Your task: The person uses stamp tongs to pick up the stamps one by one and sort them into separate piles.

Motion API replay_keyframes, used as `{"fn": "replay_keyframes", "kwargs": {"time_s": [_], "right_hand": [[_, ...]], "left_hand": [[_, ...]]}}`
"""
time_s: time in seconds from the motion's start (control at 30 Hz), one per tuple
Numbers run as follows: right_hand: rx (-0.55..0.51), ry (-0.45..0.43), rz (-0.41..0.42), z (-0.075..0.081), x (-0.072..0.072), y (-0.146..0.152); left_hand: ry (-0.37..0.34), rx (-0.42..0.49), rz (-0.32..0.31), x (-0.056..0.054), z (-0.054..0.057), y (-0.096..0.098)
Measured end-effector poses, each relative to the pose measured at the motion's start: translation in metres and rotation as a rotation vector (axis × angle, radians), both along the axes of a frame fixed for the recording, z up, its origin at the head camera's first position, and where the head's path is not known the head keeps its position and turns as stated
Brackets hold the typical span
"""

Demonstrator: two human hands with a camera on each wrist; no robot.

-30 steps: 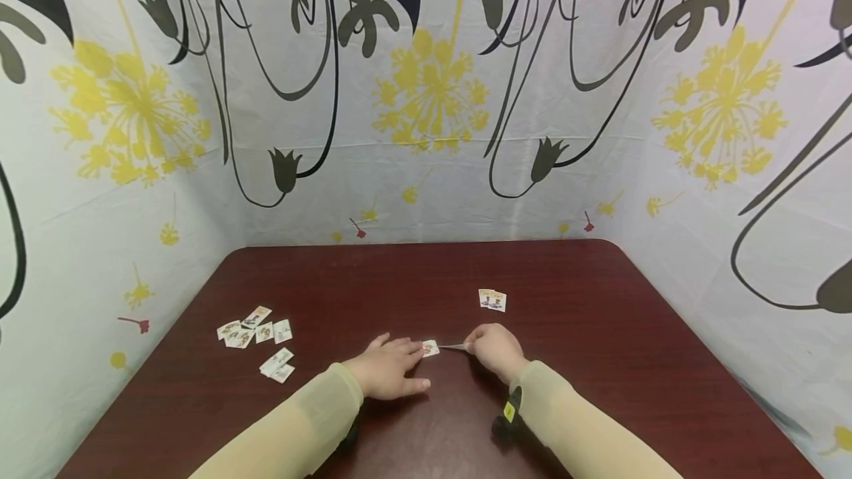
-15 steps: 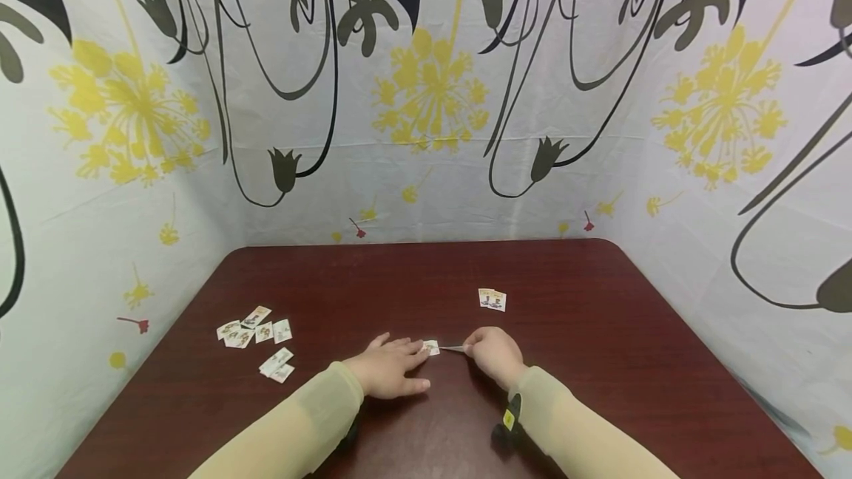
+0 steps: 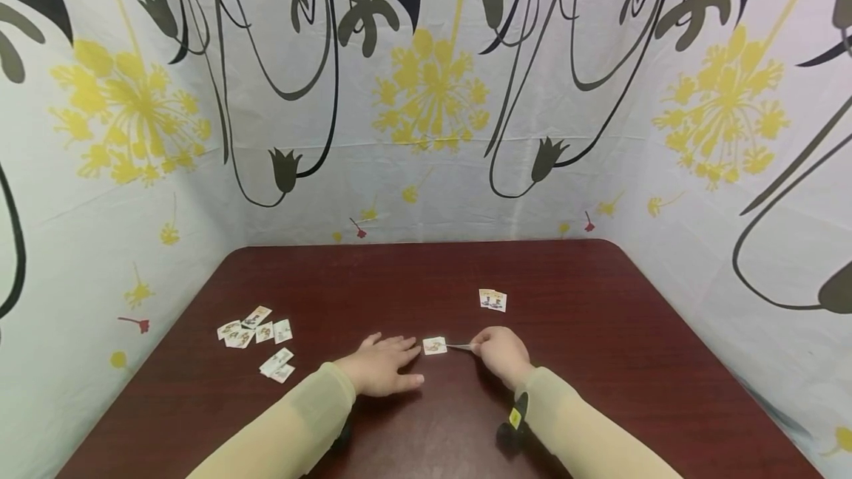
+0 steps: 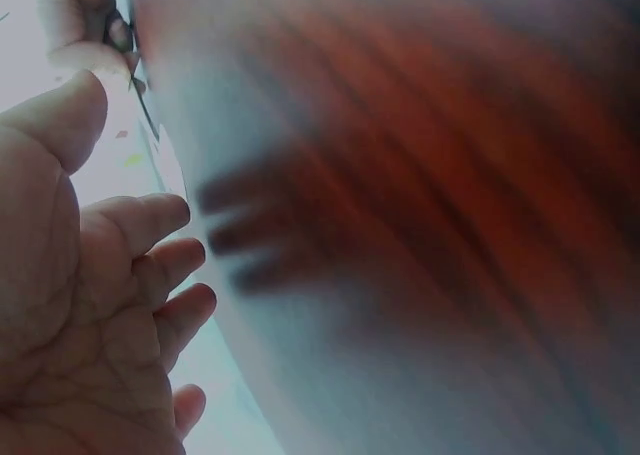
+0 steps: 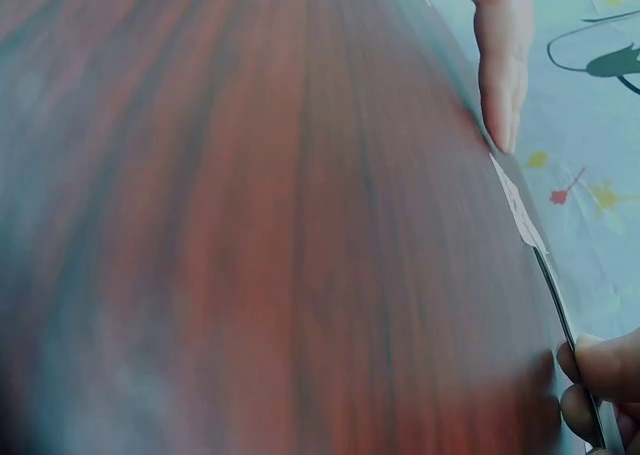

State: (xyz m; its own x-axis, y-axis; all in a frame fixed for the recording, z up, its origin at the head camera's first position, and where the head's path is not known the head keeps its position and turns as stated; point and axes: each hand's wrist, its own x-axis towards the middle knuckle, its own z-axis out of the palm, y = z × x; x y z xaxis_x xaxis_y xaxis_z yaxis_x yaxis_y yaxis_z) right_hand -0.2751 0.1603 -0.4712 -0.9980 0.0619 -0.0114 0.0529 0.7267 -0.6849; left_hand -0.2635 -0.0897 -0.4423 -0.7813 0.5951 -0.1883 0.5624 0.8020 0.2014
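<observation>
A small white card (image 3: pixel 435 346) with a printed picture lies on the dark red table (image 3: pixel 359 279), between my two hands. From the right, thin metal tweezers (image 3: pixel 459 347) reach its edge, with their tips right at the card. My right hand (image 3: pixel 502 352) pinches them between thumb and fingers, low over the tabletop. Just left of the card, my left hand (image 3: pixel 382 367) is spread palm down, fingertips close to the card's edge and holding nothing. The right wrist view shows the card (image 5: pixel 515 205) and the tweezers (image 5: pixel 557 300) nearly edge-on.
Several similar cards (image 3: pixel 239 338) lie in a loose, overlapping group at the left, with a smaller cluster (image 3: pixel 276 364) nearer. Two overlapping cards (image 3: pixel 492 300) sit beyond my right hand. A flower-patterned curtain (image 3: pixel 426 191) surrounds the table's back and sides.
The card, earlier partly under my left fingertips, now shows whole and slightly farther right. My left hand has shifted a little left; my right hand moved slightly right with the tweezers.
</observation>
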Motion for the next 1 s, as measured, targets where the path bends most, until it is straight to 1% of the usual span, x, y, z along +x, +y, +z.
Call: {"fn": "replay_keyframes", "kwargs": {"time_s": [0.2, 0.43, 0.77, 0.87, 1.0], "right_hand": [[-0.02, -0.008, -0.019, -0.001, 0.0, 0.011], [-0.026, -0.01, -0.036, -0.001, 0.0, 0.026], [-0.062, -0.031, -0.059, 0.002, 0.0, 0.045], [-0.068, -0.04, -0.064, 0.002, 0.0, 0.05], [-0.068, -0.043, -0.075, 0.002, 0.0, 0.058]], "left_hand": [[-0.021, 0.025, 0.032, -0.003, -0.002, -0.011], [-0.04, 0.054, 0.07, -0.002, -0.003, -0.027], [-0.042, 0.081, 0.095, -0.002, 0.005, -0.047], [-0.051, 0.089, 0.109, -0.002, 0.007, -0.053], [-0.068, 0.1, 0.146, -0.003, 0.009, -0.062]]}}
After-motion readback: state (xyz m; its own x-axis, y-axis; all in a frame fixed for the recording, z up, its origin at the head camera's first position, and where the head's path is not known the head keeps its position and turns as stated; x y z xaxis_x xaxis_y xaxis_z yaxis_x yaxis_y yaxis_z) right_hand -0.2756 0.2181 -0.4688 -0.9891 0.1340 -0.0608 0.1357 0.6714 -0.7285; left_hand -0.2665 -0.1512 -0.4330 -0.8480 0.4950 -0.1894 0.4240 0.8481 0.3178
